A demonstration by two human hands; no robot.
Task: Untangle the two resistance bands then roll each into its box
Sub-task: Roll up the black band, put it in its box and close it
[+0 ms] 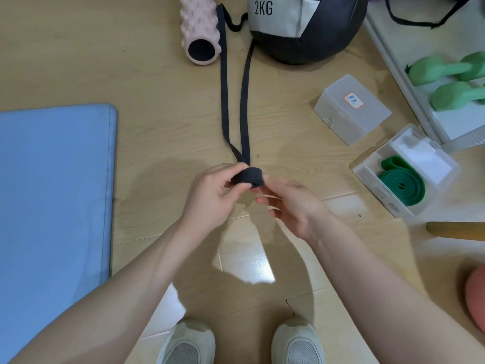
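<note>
fingers (236,170) around black band (246,177) — tails forward

Bright overhead light — floor glare, edges warped

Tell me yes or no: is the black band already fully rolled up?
No. The left hand holds only a small roll of the black band, and two long strands run away across the floor.

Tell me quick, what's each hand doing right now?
Left hand: pinches the rolled end of the black band.
Right hand: fingers loosely extended, fingertips at the roll; grip cannot be told.
</note>
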